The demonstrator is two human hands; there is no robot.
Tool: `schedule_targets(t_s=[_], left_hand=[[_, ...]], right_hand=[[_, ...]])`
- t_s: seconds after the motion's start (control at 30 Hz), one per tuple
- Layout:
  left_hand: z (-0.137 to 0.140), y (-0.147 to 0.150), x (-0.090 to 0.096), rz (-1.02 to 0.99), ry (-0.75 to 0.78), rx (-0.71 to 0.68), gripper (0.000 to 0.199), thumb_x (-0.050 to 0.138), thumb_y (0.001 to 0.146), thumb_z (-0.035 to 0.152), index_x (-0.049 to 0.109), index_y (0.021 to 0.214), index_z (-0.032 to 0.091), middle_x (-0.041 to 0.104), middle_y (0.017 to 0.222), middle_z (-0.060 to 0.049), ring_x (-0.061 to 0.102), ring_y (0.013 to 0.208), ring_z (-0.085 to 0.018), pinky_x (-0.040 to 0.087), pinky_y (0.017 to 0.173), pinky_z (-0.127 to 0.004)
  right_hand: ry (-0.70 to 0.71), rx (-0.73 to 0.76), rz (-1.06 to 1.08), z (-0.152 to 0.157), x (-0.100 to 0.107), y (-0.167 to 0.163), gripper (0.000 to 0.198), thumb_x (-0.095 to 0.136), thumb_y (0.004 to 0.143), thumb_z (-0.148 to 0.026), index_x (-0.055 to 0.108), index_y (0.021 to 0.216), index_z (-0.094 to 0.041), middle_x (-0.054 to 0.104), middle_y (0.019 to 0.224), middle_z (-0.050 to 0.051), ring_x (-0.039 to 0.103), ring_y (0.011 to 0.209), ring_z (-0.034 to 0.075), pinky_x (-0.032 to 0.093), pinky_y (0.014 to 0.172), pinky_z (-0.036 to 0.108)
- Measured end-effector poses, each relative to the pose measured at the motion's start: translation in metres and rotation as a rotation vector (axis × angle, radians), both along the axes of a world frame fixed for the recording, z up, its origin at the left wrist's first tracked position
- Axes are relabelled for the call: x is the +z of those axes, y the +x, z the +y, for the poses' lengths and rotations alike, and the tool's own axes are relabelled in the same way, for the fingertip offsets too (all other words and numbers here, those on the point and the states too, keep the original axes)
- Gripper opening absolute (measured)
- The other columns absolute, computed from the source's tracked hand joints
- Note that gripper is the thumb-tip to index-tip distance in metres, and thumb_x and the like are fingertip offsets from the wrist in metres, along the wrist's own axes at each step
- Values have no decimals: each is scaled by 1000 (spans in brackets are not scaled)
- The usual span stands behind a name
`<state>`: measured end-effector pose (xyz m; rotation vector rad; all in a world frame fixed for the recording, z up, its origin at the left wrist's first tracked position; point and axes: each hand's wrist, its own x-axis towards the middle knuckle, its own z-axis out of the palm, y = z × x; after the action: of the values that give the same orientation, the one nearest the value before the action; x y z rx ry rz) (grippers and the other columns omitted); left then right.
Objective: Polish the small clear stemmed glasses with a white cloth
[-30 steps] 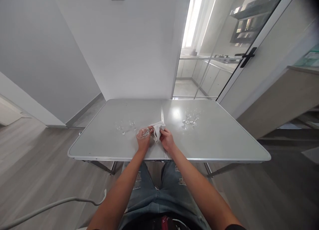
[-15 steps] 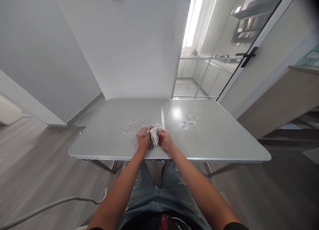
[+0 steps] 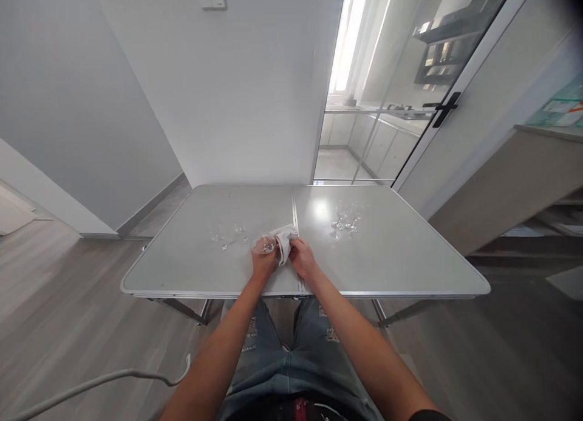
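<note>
My left hand (image 3: 263, 262) is closed around a clear stemmed glass (image 3: 265, 245), which is tilted with its round bowl toward the left. A white cloth (image 3: 286, 239) lies against the right side of that glass, between my hands. My right hand (image 3: 301, 256) pinches the cloth from the right; its fingertips are partly covered by the folds. The stem and foot of the held glass are hidden by my fingers and the cloth. Both hands are just above the near middle of the grey table (image 3: 401, 251).
Left of my hands stand clear glasses (image 3: 218, 234), hard to make out. To the right, more stemmed glasses (image 3: 350, 225) stand close together. A seam crosses the table's middle. Behind it are a white wall (image 3: 246, 105) and a glass door with a black handle (image 3: 444, 108).
The cloth has shifted its folds and spread a little to the left against the glass. Both hands keep their hold; the whole view has moved slightly.
</note>
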<state>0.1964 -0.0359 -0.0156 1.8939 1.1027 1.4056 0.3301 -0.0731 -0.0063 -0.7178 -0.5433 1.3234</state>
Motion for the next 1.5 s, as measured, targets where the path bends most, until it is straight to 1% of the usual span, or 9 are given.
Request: schedule_targets(t_s=[0.17, 0.3, 0.5, 0.6, 0.7, 0.9, 1.1, 1.33, 1.5], left_hand=[[-4, -2, 8, -51, -10, 29, 22, 57, 93, 37, 74, 100, 25, 75, 102, -5, 68, 96, -22, 53, 91, -38], [-5, -2, 10, -65, -33, 39, 24, 57, 93, 37, 75, 101, 24, 76, 104, -4, 69, 98, -23, 53, 90, -36], [0, -2, 6, -51, -21, 70, 18, 60, 91, 34, 74, 96, 24, 75, 98, -4, 68, 95, -23, 50, 89, -37], [0, 0, 4, -41, -19, 56, 17, 59, 91, 34, 71, 88, 23, 73, 90, -4, 66, 85, -21, 50, 82, -34], [-1, 1, 6, -33, -15, 57, 21, 57, 93, 36, 69, 83, 22, 70, 83, -4, 63, 77, -19, 49, 75, -31], [-1, -1, 11, -20, -1, 119, 20, 59, 91, 34, 74, 89, 20, 75, 88, -3, 68, 80, -19, 50, 77, -29], [0, -1, 12, -67, 32, 103, 20, 61, 91, 35, 76, 93, 23, 77, 94, -3, 71, 91, -20, 52, 88, -32], [1, -1, 4, -7, 12, 93, 22, 59, 92, 37, 75, 89, 22, 76, 88, -4, 68, 81, -19, 51, 77, -30], [2, -3, 4, -11, 18, 130, 21, 61, 91, 37, 75, 91, 21, 76, 90, -5, 69, 84, -21, 51, 79, -31]], right_hand=[[-55, 10, -94, -1, -3, -1, 15, 73, 65, -25, 60, 65, -20, 53, 57, -7, 44, 53, 10, 34, 51, 23], [-19, -42, -134, -1, -4, -1, 12, 70, 65, -25, 60, 63, -19, 50, 56, -7, 41, 51, 9, 32, 50, 22], [42, -125, -161, 0, -1, 1, 9, 68, 69, -28, 67, 69, -20, 58, 64, -6, 49, 59, 11, 39, 56, 22], [98, -100, -113, 1, 0, 1, 12, 70, 71, -29, 72, 79, -20, 67, 76, -3, 56, 71, 13, 44, 66, 23], [96, -61, -77, 2, 1, -1, 13, 72, 69, -28, 73, 80, -20, 68, 77, -2, 57, 73, 14, 46, 67, 24], [-9, 1, -146, 1, -3, -1, 11, 70, 65, -27, 66, 70, -19, 57, 63, -4, 45, 59, 12, 38, 56, 25], [42, -138, -294, -1, -7, 3, 14, 66, 67, -28, 58, 61, -19, 44, 56, -6, 33, 55, 10, 26, 52, 24], [93, -130, -191, 0, 1, -1, 12, 68, 70, -30, 69, 76, -20, 61, 71, -2, 49, 67, 13, 41, 63, 25], [32, -56, -214, 0, -2, -1, 11, 66, 68, -30, 66, 73, -20, 60, 70, -2, 48, 64, 13, 42, 60, 25]])
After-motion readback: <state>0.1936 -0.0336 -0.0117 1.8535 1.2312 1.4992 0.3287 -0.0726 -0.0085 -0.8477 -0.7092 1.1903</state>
